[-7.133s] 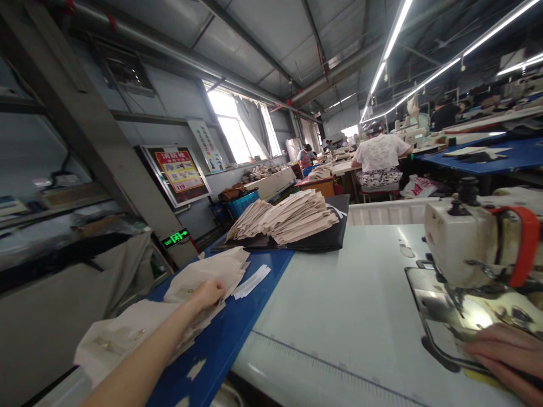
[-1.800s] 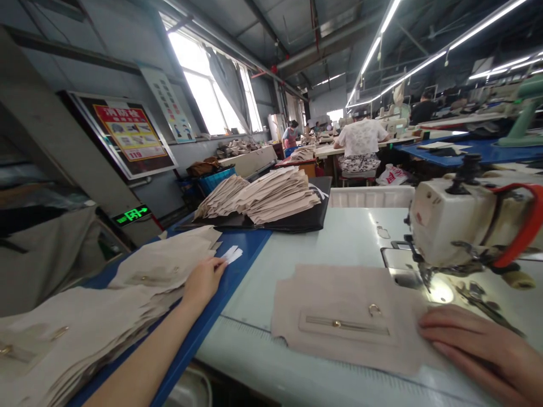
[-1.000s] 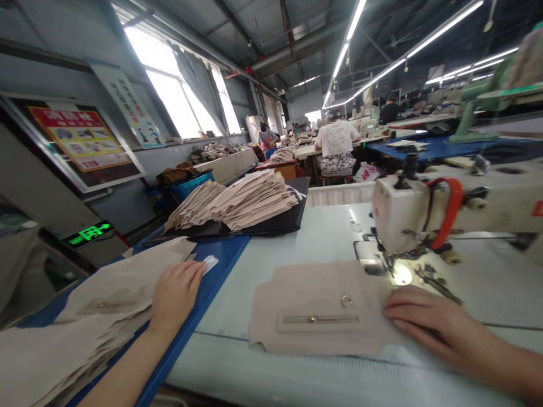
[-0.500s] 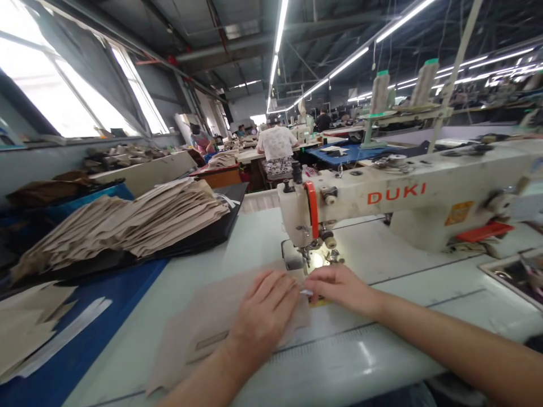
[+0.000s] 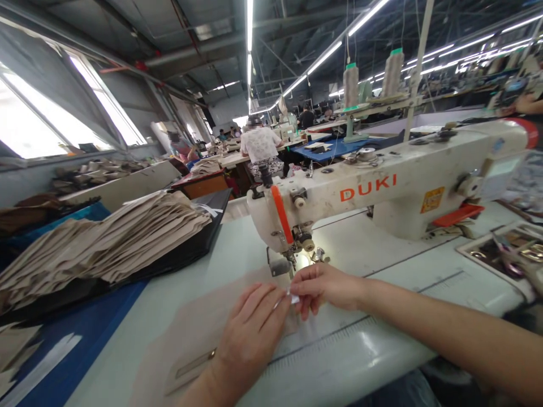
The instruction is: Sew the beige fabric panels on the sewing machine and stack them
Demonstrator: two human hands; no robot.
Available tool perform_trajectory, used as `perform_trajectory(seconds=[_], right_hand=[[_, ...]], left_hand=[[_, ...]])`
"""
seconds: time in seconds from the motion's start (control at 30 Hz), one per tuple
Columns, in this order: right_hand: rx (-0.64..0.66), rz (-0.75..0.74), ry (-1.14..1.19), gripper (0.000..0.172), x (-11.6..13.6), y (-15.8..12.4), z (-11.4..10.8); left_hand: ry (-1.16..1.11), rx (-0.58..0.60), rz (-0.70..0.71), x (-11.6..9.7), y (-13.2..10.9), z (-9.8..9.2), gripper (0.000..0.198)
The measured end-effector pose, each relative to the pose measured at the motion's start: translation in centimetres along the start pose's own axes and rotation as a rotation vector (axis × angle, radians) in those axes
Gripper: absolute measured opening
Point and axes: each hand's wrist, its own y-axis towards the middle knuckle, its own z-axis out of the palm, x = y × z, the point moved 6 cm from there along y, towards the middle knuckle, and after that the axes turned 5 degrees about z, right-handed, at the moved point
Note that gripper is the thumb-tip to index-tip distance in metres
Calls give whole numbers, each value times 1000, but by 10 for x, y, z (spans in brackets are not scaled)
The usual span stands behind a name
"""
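My left hand (image 5: 252,325) lies flat, fingers stretched out, on a thin pale pinkish-beige fabric piece (image 5: 186,322) on the sewing table. A narrow framed slot (image 5: 195,364) with a small metal bit at one end shows in the fabric beside my left wrist. Between thumb and fingertips, my right hand (image 5: 326,284) pinches a small white strip (image 5: 293,298) at the fabric's far right edge, touching the left fingertips. Both hands are just in front of the needle area of the sewing machine (image 5: 369,186), whose lamp is lit. The strip's far end is hidden.
A stack of beige fabric pieces (image 5: 156,232) rests on black material at the left, above a blue surface (image 5: 102,333). At the right is a parts tray (image 5: 487,254). Thread cones (image 5: 351,85) stand behind the machine. A person in a white top (image 5: 261,144) sits ahead.
The view has turned right, so the machine and stack appear farther left. My right hand still pinches the white strip, which shows more clearly now. My left hand stays flat on the fabric.
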Motion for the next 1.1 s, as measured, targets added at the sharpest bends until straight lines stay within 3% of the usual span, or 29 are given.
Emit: perform_trajectory(seconds=[0.17, 0.33, 0.53, 0.77, 1.1], right_hand=[[-119, -105, -201, 38, 5, 2, -4], [-280, -302, -425, 22, 22, -16, -4], [24, -734, -1065, 22, 28, -38, 38], [14, -666, -1286, 19, 17, -31, 41], [-2, -652, -1324, 19, 16, -31, 41]], left_hand=[[-91, 19, 25, 7, -8, 8, 32], [-300, 73, -232, 28, -29, 28, 31], [-408, 102, -354, 38, -37, 42, 31], [-373, 131, -341, 42, -38, 48, 31], [-303, 120, -181, 41, -16, 53, 33]])
